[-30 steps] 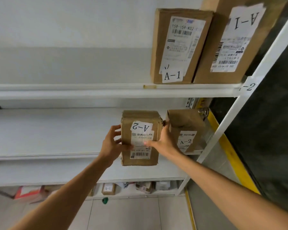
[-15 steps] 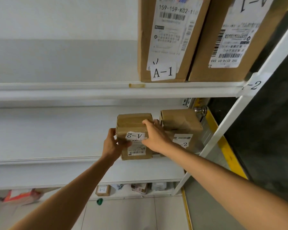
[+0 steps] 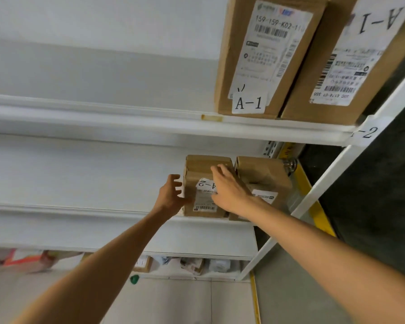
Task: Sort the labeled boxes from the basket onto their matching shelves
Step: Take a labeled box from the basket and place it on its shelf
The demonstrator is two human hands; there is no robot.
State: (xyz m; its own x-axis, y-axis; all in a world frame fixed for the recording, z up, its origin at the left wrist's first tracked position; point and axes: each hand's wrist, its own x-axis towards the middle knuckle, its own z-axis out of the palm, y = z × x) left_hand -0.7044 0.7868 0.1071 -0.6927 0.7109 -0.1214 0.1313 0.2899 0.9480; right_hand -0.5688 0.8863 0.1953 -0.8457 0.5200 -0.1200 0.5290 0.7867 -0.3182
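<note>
A small brown cardboard box (image 3: 202, 169) with an "A-2" label stands on the middle white shelf (image 3: 80, 210), close beside a second A-2 box (image 3: 267, 176) on its right. My left hand (image 3: 171, 195) is at the box's left edge with its fingers spread and loose, only the thumb near the front face. My right hand (image 3: 228, 188) lies over the box's front and top edge with the fingers stretched out, covering part of the label.
Two large A-1 boxes (image 3: 262, 54) (image 3: 351, 61) stand on the upper shelf (image 3: 103, 113). A white shelf post (image 3: 332, 174) with a "-2" tag (image 3: 365, 132) runs diagonally at right. Small parcels (image 3: 192, 265) lie on the bottom shelf. A yellow floor line (image 3: 316, 206) runs behind.
The A-2 box has gone from held in front of the shelf to standing on it beside the other A-2 box. My left hand has loosened; my right hand slid over the front.
</note>
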